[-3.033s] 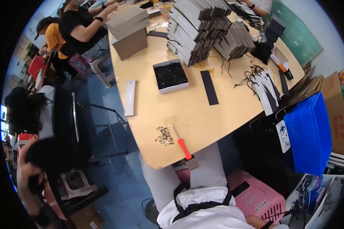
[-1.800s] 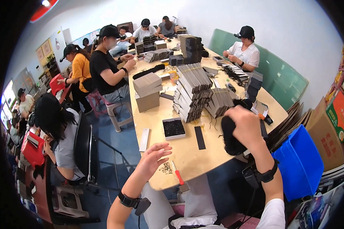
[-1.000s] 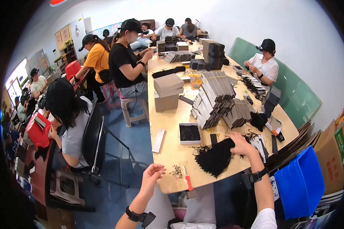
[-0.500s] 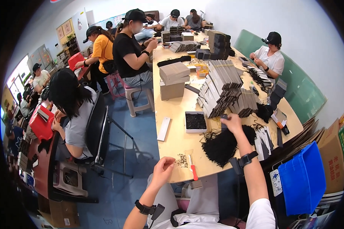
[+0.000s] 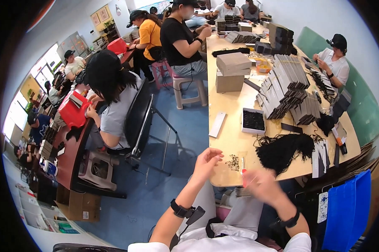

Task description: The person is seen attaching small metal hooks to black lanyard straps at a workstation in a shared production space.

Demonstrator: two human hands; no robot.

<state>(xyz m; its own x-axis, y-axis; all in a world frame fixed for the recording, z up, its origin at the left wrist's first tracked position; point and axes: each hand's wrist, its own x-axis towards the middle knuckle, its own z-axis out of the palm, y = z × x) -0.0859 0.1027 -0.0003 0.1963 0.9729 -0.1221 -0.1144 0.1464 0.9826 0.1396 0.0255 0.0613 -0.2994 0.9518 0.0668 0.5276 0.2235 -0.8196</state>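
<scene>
My left hand (image 5: 207,163) hovers at the table's near edge, its fingers half curled and a little apart, with nothing visible in them. Beside it lie small metal pieces (image 5: 232,163), too small to make out well. My right hand (image 5: 265,188) is smeared by motion near the table edge, so its fingers and anything in them cannot be made out. Just left of it is a red-handled tool (image 5: 245,176), partly behind the fingers. Beyond my right hand lies a heap of black cords (image 5: 284,151). A dark flat strip (image 5: 291,128) rests behind the heap.
A white box of black bits (image 5: 253,121) and a pale tag (image 5: 217,124) lie ahead. Bundled grey cards (image 5: 284,86) and grey boxes (image 5: 230,73) are stacked farther back. A blue bin (image 5: 347,210) stands right. Co-workers sit around; one is on a black chair (image 5: 141,122).
My right hand has left the dark strip behind the cord heap and come back toward me, now blurred. My left hand stays by the near edge. The whole view has shifted, moving the scene rightward.
</scene>
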